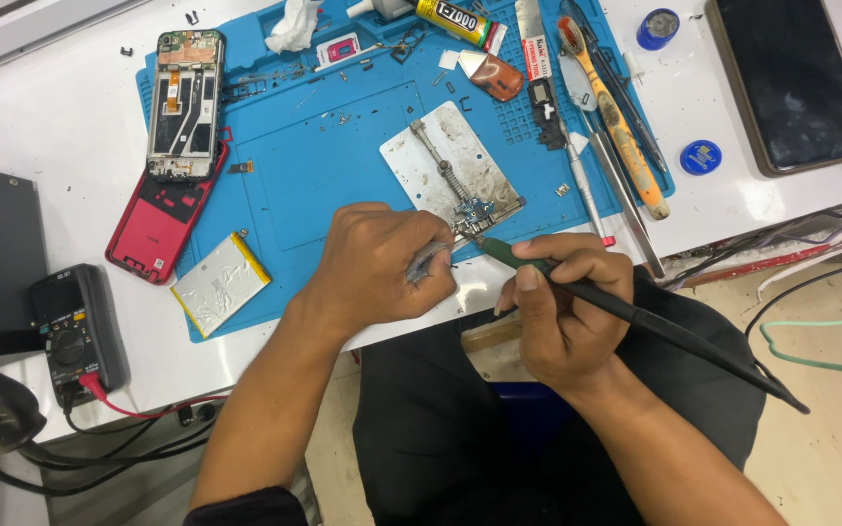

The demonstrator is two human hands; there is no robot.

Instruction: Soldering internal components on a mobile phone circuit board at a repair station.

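Just beyond the fingertips lies a blue mat (pixel 343 146) bearing a scuffed silver-grey plate (pixel 450 161); the right hand (pixel 562 312) grips a soldering iron (pixel 635 314), green near the fingers, black behind; far from the left fingers, a red phone shell (pixel 153 229); a silver battery (pixel 220 283) edged yellow.

On the desk (pixel 70 127) lies a work mat (pixel 343 146). A metal holder plate (pixel 445 166) sits at the mat's middle with a small circuit board (pixel 475 212) clamped at its near end. Both hands meet just near of it: the left hand (pixel 377 263) with tweezers (pixel 431 258), the right hand (pixel 562 302) with a soldering iron (pixel 635 314). An opened phone (pixel 185 102) lies far left, a battery (pixel 220 283) near left, a multimeter (pixel 78 333) left of the mat, hand tools (pixel 616 127) along the mat's right.
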